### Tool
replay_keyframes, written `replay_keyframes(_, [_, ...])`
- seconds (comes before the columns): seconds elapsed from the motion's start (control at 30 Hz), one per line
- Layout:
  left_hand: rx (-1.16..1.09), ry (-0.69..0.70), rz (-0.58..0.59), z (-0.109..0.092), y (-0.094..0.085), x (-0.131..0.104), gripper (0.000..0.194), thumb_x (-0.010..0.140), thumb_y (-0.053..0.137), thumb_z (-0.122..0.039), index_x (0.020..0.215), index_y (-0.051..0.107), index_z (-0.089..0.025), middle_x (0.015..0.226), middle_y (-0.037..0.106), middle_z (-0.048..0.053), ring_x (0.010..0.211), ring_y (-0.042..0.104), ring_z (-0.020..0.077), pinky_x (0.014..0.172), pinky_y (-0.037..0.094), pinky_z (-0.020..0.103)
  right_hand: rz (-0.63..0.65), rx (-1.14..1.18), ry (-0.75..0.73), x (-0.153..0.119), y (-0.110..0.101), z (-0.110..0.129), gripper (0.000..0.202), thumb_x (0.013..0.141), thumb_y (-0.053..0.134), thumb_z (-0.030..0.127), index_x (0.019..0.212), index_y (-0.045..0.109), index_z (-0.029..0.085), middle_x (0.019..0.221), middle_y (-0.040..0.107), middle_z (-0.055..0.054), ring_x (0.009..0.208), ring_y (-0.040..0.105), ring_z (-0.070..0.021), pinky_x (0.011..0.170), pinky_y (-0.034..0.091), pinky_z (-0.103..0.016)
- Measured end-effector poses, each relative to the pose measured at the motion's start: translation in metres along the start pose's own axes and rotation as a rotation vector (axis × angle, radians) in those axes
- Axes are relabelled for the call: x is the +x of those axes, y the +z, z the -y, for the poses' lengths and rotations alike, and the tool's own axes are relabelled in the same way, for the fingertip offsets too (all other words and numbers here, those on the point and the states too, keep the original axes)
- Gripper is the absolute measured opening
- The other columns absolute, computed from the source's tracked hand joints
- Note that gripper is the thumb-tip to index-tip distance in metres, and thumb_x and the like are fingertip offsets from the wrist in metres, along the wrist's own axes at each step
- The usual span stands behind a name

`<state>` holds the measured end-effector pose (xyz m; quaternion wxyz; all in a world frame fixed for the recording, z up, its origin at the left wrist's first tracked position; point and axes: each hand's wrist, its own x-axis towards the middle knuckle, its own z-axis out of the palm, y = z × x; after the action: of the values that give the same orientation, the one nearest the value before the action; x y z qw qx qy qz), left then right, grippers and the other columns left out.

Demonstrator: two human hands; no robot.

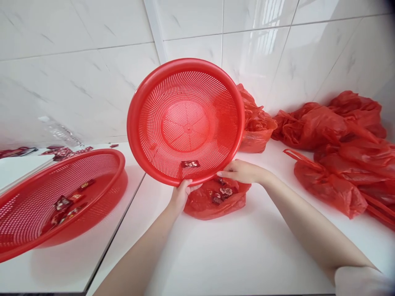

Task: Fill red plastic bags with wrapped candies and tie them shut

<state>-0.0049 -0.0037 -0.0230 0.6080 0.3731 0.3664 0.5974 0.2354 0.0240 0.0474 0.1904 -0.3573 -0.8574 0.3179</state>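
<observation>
A red perforated basket (188, 127) is tilted up on its side, its open mouth facing me. My left hand (182, 194) grips the lower rim, and my right hand (238, 170) holds the rim at the lower right. One dark wrapped packet (190, 164) lies inside near the lower rim. Below the basket an open red plastic bag (216, 205) rests on the white table, with several dark wrapped packets (226, 191) in it. The tilted basket hides the back of this bag.
Another red basket (119, 164) with several wrapped packets (63, 202) stands at the left. Filled red bags (333, 189) lie at the right; another red bag (256, 131) sits behind. A tiled wall (80, 82) bounds the white table (247, 259). Small wrappers (63, 153) lie at the back left.
</observation>
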Motion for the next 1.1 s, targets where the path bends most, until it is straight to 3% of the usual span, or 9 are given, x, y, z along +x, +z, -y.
replay_keyframes(0.1, [-0.012, -0.011, -0.004, -0.002, 0.002, -0.001, 0.043, 0.073, 0.063, -0.017, 0.116, 0.060, -0.019, 0.122, 0.066, 0.010, 0.117, 0.060, 0.0324, 0.091, 0.053, 0.050, -0.050, -0.113, 0.016, 0.002, 0.003, 0.003, 0.046, 0.094, 0.044, 0.046, 0.057, 0.050, 0.018, 0.056, 0.050, 0.001, 0.053, 0.043, -0.0120, 0.056, 0.035, -0.026])
replay_keyframes(0.2, [-0.015, -0.047, 0.029, -0.005, 0.009, -0.007, 0.046, 0.074, 0.063, -0.018, 0.120, 0.060, -0.019, 0.123, 0.066, 0.010, 0.119, 0.058, 0.0322, 0.094, 0.051, 0.051, -0.238, -0.181, -0.036, 0.005, 0.010, 0.010, 0.034, 0.094, 0.047, 0.040, 0.069, 0.056, 0.019, 0.062, 0.056, -0.001, 0.057, 0.049, -0.0140, 0.059, 0.039, -0.027])
replay_keyframes(0.27, [-0.019, -0.069, 0.054, -0.003, 0.016, -0.015, 0.049, 0.074, 0.064, -0.019, 0.123, 0.058, -0.020, 0.124, 0.066, 0.009, 0.119, 0.058, 0.0323, 0.096, 0.050, 0.052, -0.325, -0.188, -0.123, 0.007, 0.017, 0.013, 0.021, 0.094, 0.049, 0.035, 0.093, 0.061, 0.018, 0.087, 0.066, -0.007, 0.077, 0.060, -0.0185, 0.072, 0.046, -0.031])
replay_keyframes(0.33, [-0.029, -0.090, 0.076, 0.002, 0.023, -0.024, 0.053, 0.073, 0.065, -0.020, 0.126, 0.057, -0.021, 0.125, 0.065, 0.009, 0.117, 0.060, 0.0321, 0.097, 0.050, 0.053, -0.329, -0.223, -0.183, 0.009, 0.026, 0.013, 0.031, 0.093, 0.051, 0.034, 0.120, 0.055, 0.018, 0.117, 0.062, -0.014, 0.103, 0.060, -0.0239, 0.088, 0.047, -0.037])
replay_keyframes(0.4, [-0.034, -0.105, 0.098, 0.008, 0.028, -0.032, 0.055, 0.074, 0.065, -0.021, 0.128, 0.055, -0.022, 0.127, 0.064, 0.008, 0.115, 0.060, 0.0321, 0.097, 0.050, 0.054, -0.289, -0.281, -0.184, 0.011, 0.034, 0.011, 0.042, 0.094, 0.050, 0.036, 0.132, 0.048, 0.018, 0.126, 0.059, -0.016, 0.112, 0.057, -0.0270, 0.093, 0.046, -0.041])
replay_keyframes(0.5, [-0.018, -0.115, 0.109, 0.012, 0.030, -0.037, 0.056, 0.074, 0.065, -0.022, 0.130, 0.054, -0.022, 0.126, 0.064, 0.008, 0.114, 0.061, 0.0322, 0.096, 0.051, 0.055, -0.262, -0.302, -0.155, 0.015, 0.041, 0.008, 0.037, 0.096, 0.045, 0.036, 0.128, 0.051, 0.017, 0.116, 0.064, -0.016, 0.104, 0.061, -0.0265, 0.089, 0.047, -0.040])
replay_keyframes(0.63, [-0.030, -0.140, 0.096, 0.005, 0.028, -0.032, 0.057, 0.073, 0.065, -0.021, 0.129, 0.054, -0.021, 0.123, 0.065, 0.009, 0.117, 0.059, 0.0326, 0.096, 0.050, 0.055, -0.292, -0.100, -0.081, 0.016, 0.037, 0.007, 0.029, 0.100, 0.035, 0.033, 0.109, 0.058, 0.018, 0.093, 0.068, -0.009, 0.079, 0.064, -0.0186, 0.073, 0.047, -0.031])
replay_keyframes(0.83, [-0.027, -0.042, 0.011, -0.010, 0.020, -0.015, 0.044, 0.071, 0.064, -0.020, 0.115, 0.062, -0.022, 0.115, 0.069, 0.006, 0.114, 0.061, 0.0310, 0.098, 0.047, 0.056, -0.171, 0.250, -0.135, 0.006, 0.023, 0.016, 0.034, 0.094, 0.048, 0.034, 0.125, 0.041, 0.020, 0.072, 0.063, 0.003, 0.057, 0.052, -0.0114, 0.056, 0.042, -0.023])
replay_keyframes(1.1, [-0.019, 0.113, -0.098, -0.020, 0.007, 0.001, 0.019, 0.071, 0.060, -0.022, 0.089, 0.065, -0.017, 0.103, 0.071, 0.008, 0.113, 0.061, 0.0298, 0.098, 0.048, 0.050, -0.015, 0.089, -0.140, 0.004, 0.015, 0.021, 0.011, 0.088, 0.055, 0.028, 0.095, 0.063, 0.024, 0.077, 0.069, 0.002, 0.057, 0.060, -0.0125, 0.063, 0.044, -0.026])
